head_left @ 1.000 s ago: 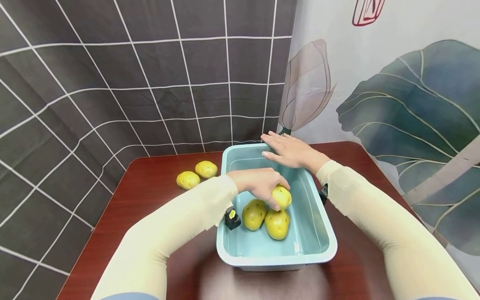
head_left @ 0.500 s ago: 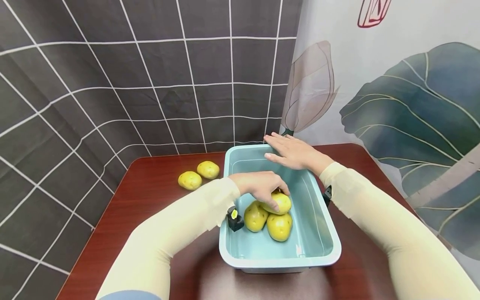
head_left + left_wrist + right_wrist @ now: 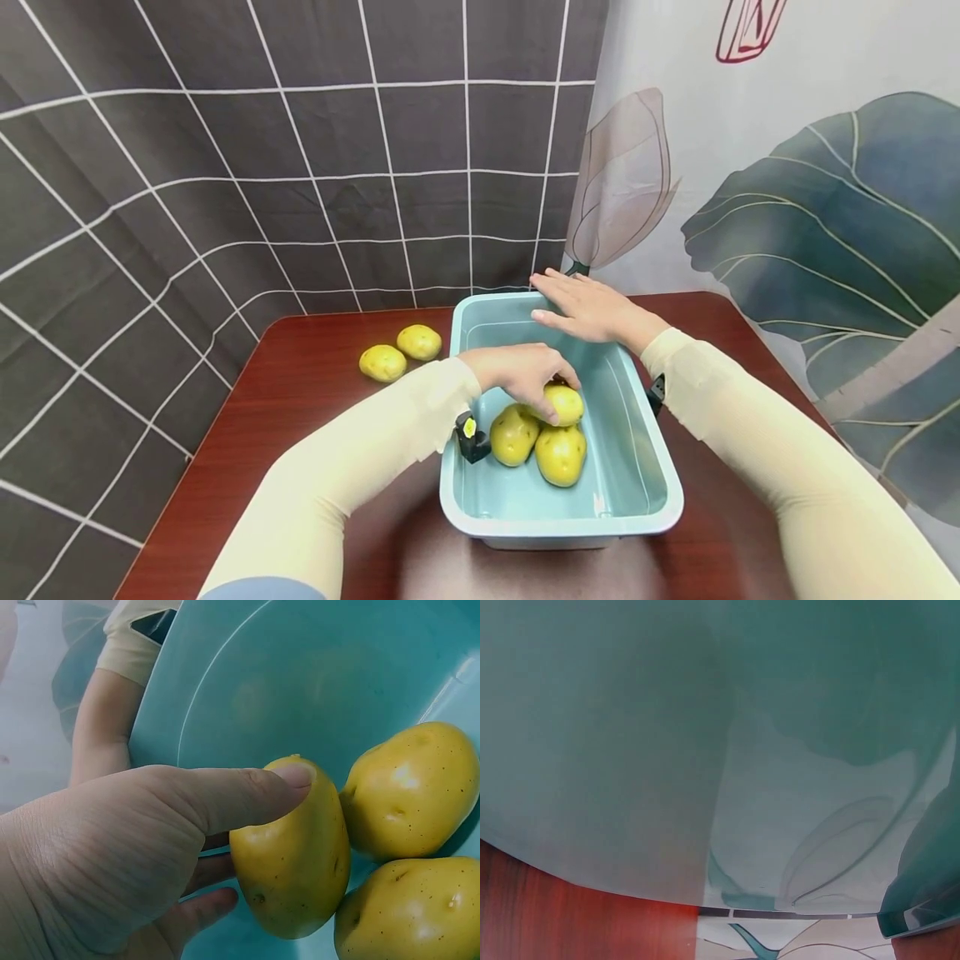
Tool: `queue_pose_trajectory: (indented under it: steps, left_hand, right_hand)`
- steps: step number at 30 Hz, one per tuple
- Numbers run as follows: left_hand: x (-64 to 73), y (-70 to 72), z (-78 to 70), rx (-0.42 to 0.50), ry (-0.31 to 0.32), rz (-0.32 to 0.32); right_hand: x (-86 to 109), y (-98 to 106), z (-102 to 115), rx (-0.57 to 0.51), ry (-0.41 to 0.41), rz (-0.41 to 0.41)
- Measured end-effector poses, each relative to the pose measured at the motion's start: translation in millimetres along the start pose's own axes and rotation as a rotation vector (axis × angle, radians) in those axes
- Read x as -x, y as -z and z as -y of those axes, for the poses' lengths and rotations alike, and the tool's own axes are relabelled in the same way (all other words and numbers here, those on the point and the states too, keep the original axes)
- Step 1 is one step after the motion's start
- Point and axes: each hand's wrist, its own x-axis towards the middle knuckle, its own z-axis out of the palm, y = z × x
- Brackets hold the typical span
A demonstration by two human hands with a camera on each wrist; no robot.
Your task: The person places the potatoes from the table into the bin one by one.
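My left hand [image 3: 522,372] reaches into the pale blue plastic tub [image 3: 561,527] and grips a yellow potato [image 3: 289,874]. Its thumb lies over the potato's top while fingers curl at the side. Two other potatoes sit in the tub close against the held one: one potato [image 3: 514,435] to the left, another potato [image 3: 561,455] nearer the front. My right hand [image 3: 588,308] rests at the tub's far right rim with fingers stretched out. In the right wrist view the tub's bluish wall [image 3: 630,750] fills most of the picture, and the hand itself is out of sight.
Two more potatoes lie side by side on the red-brown table [image 3: 300,400], left of the tub: a nearer potato [image 3: 382,363] and a farther potato [image 3: 419,342]. A dark checked curtain [image 3: 315,150] and a white curtain with leaf prints [image 3: 847,217] hang behind the table.
The potato in my left hand has gone down slightly and turned to lie flatter against the two in the tub. My right hand stays at the rim.
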Motion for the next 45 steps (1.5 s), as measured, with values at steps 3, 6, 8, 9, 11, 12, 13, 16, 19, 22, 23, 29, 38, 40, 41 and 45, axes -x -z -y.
queue_pose_trajectory:
  steps: [3,6,8,9,11,12,13,16,19,22,23,29,38,40,41,45]
  left_hand:
    - [-0.3,-0.6,0.5,-0.023,0.016,-0.006]
    - [-1.1,-2.0,1.4,-0.035,0.03,-0.008]
    - [-1.7,-2.6,2.0,-0.029,0.029,-0.007]
    - [-2.2,-3.0,2.6,-0.025,0.028,-0.008]
    - [-2.5,-3.0,2.9,-0.006,0.023,-0.01]
    - [-2.7,-3.0,3.2,0.0,0.021,-0.009]
    - [-2.8,-2.9,3.2,0.004,0.022,-0.01]
    - [-2.1,-2.2,2.5,0.019,0.025,-0.008]
    - [-1.5,-1.7,1.5,0.042,0.022,-0.002]
    - [-0.5,-1.5,0.1,0.103,0.008,0.008]
    - [-0.3,-1.4,-0.5,0.125,0.003,0.012]
    - [3.7,0.1,-4.5,0.219,-0.017,0.042]
    - [17.5,7.3,-20.5,0.143,-0.03,0.074]
    - [21.0,11.6,-23.6,0.138,-0.04,0.065]
    - [23.1,14.4,-24.9,0.132,-0.047,0.059]
    - [35.9,27.4,-28.9,0.127,-0.078,0.03]
  right_hand:
    - [0.2,-0.3,0.8,-0.002,0.005,-0.007]
    - [0.5,-1.2,1.2,-0.014,0.015,-0.011]
    - [0.8,-2.1,0.7,-0.013,0.013,-0.006]
    - [1.0,-2.5,0.2,-0.014,0.012,-0.005]
    - [1.4,-3.1,-0.4,-0.01,0.008,-0.004]
    - [1.5,-3.0,-0.5,-0.012,0.008,-0.005]
    - [1.5,-3.2,-0.8,-0.009,0.007,-0.004]
    - [1.8,-2.6,-0.7,-0.016,0.003,-0.007]
    - [2.8,-2.2,-0.5,-0.019,-0.001,-0.004]
    - [3.5,-1.9,0.0,-0.017,-0.003,0.001]
    - [3.8,-1.7,0.2,-0.017,-0.001,0.001]
    - [4.2,0.0,1.9,-0.004,0.008,0.007]
    - [4.1,-2.3,3.9,0.001,0.004,0.017]
    - [4.3,-1.9,4.1,0.0,-0.003,0.014]
    - [4.3,-2.0,3.7,0.0,-0.002,0.011]
    - [4.6,-0.2,2.8,0.003,-0.01,0.003]
